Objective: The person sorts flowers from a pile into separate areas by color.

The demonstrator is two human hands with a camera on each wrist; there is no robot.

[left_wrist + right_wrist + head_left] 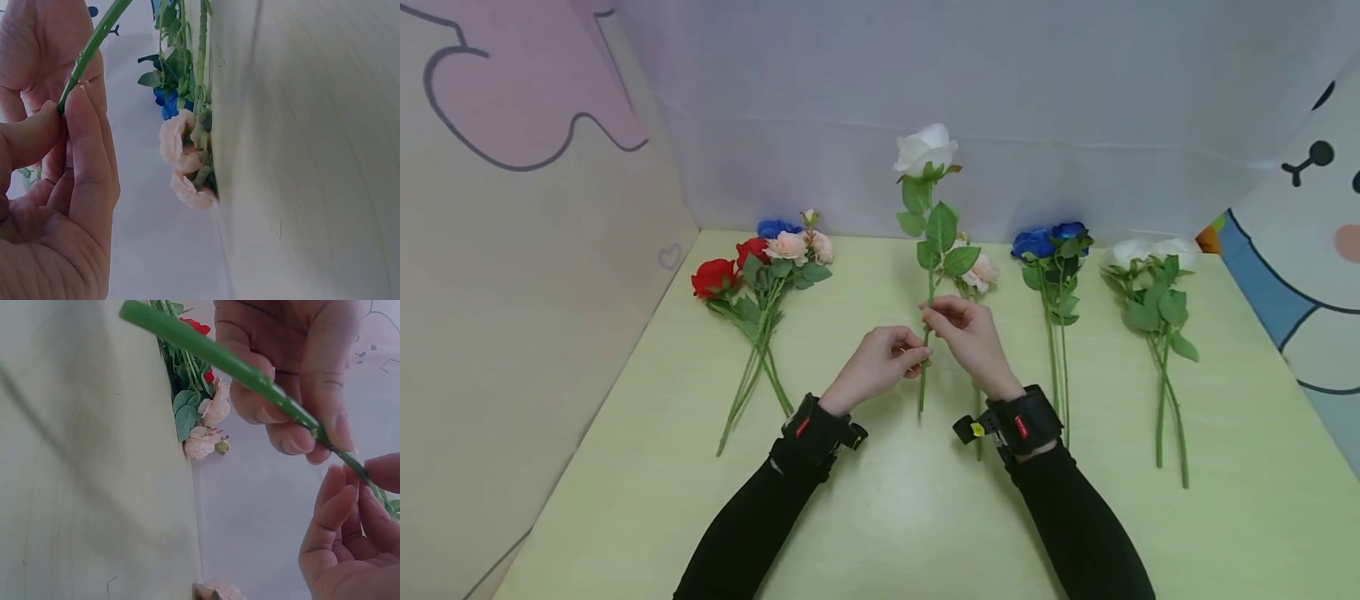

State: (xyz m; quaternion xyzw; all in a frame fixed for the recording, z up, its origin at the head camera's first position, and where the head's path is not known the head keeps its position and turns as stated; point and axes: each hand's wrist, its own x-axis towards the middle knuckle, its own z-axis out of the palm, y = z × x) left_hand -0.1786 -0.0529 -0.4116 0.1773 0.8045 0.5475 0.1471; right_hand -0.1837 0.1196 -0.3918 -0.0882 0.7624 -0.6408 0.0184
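Observation:
Upright above the table, a white rose with a green leafy stem is held in both hands. My left hand pinches the lower stem between thumb and fingers, with the cut end hanging below. Slightly higher up, my right hand pinches the same stem with thumb and fingertips. The left wrist view shows the stem between the left thumb and fingers. Both hands appear close together in the right wrist view. Behind the right hand lie pale pink roses, partly hidden.
At left on the table lies a crossed bunch with red roses, pink roses and a blue rose. Blue roses and white roses lie to the right. A pale cloth backdrop stands behind.

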